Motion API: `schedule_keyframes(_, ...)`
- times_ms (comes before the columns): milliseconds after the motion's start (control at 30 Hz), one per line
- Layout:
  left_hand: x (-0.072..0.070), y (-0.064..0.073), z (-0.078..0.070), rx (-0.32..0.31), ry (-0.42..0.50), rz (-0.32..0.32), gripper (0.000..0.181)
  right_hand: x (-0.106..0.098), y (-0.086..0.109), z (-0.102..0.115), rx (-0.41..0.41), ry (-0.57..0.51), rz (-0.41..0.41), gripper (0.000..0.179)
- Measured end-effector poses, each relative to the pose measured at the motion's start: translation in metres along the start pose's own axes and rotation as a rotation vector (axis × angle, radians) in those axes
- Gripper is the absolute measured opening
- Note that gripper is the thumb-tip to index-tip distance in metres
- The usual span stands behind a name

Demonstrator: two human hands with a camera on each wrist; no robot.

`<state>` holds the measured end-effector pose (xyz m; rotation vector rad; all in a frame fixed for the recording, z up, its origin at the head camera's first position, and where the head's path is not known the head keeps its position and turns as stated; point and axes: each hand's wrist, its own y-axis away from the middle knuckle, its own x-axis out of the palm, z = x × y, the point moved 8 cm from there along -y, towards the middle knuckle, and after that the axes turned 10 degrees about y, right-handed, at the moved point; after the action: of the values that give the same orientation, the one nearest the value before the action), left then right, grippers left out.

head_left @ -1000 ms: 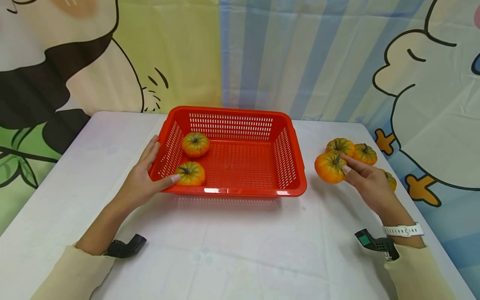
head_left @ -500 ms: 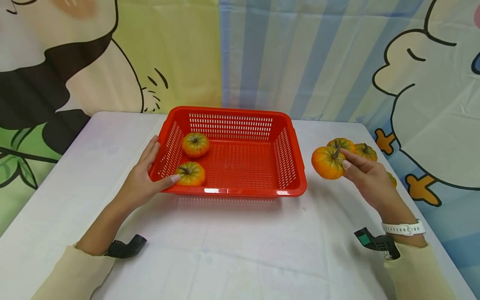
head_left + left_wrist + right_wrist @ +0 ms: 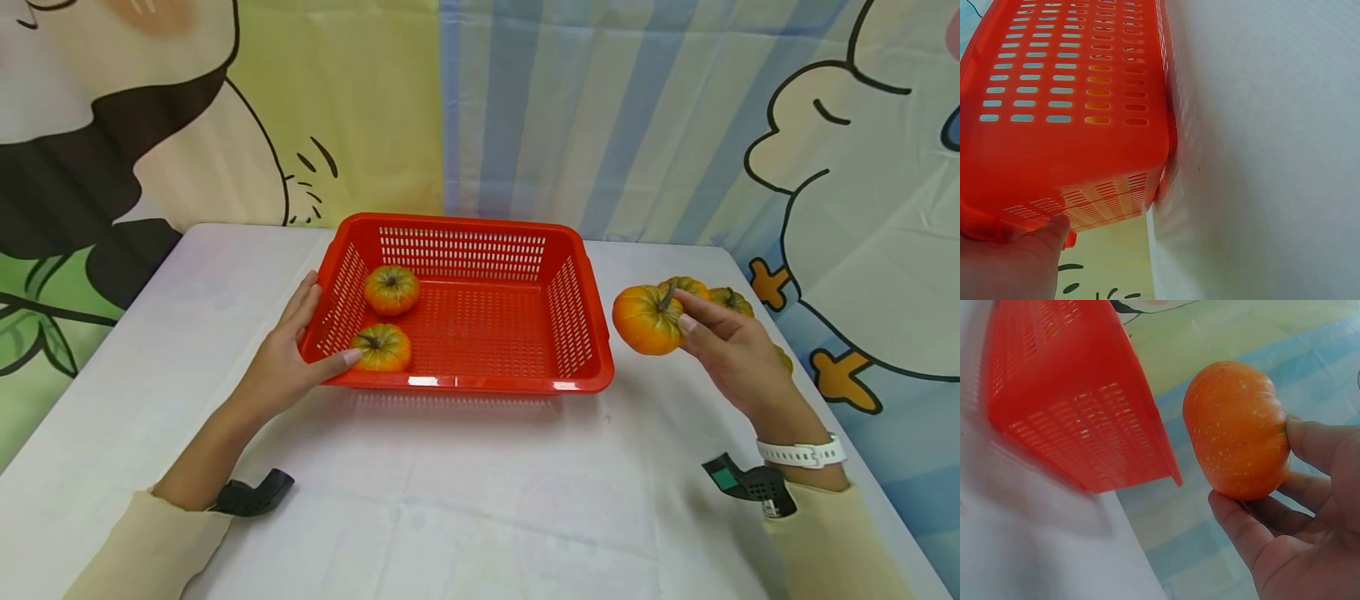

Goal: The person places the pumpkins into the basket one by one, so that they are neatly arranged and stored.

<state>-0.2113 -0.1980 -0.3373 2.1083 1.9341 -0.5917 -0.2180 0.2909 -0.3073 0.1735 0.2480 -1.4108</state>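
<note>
My right hand (image 3: 738, 350) pinches a small orange pumpkin (image 3: 647, 320) by its stem side, thumb in front and fingers behind. In the right wrist view the pumpkin (image 3: 1235, 431) shows its speckled orange side, raised beside the basket's outer wall. At the left end of the red plastic basket (image 3: 457, 383), my left hand (image 3: 281, 354) holds the corner rim, thumb along the front edge and fingers on the outer left side. Inside the basket, to the left, sit two pumpkins, one farther back (image 3: 392, 290) and one by the front wall (image 3: 382, 348).
Beyond my right hand, several more pumpkins (image 3: 729, 300) cluster near the table's right edge, partly hidden by the hand and the held pumpkin. The white-covered table (image 3: 465, 500) stretches in front of the basket. A cartoon-printed curtain (image 3: 525, 108) hangs behind it.
My right hand has lifted the pumpkin up off the cluster and shifted it a little left, towards the basket. The left hand and the basket have stayed put.
</note>
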Motion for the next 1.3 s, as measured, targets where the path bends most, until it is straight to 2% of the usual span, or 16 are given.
schedule_keyframes(367, 0.001, 0.000, -0.002, 0.000, 0.007, 0.008, 0.101, 0.011, -0.005, 0.013, -0.038, 0.064, 0.001, 0.054)
schedule_keyframes(600, 0.000, 0.001, 0.000, 0.001, 0.004, 0.004, 0.101, 0.022, -0.010, 0.021, -0.009, 0.100, -0.009, 0.055)
schedule_keyframes(800, 0.000, 0.001, 0.000, 0.005, 0.005, 0.000, 0.101, 0.032, -0.015, 0.025, -0.024, 0.146, 0.012, 0.056)
schedule_keyframes(1100, 0.000, 0.001, 0.000, 0.004, 0.005, -0.003, 0.100, 0.040, -0.023, 0.038, -0.083, 0.091, 0.039, 0.052)
schedule_keyframes(1300, 0.001, 0.000, 0.000, 0.009, 0.013, -0.002, 0.100, 0.045, -0.029, 0.046, -0.107, 0.136, 0.054, 0.050)
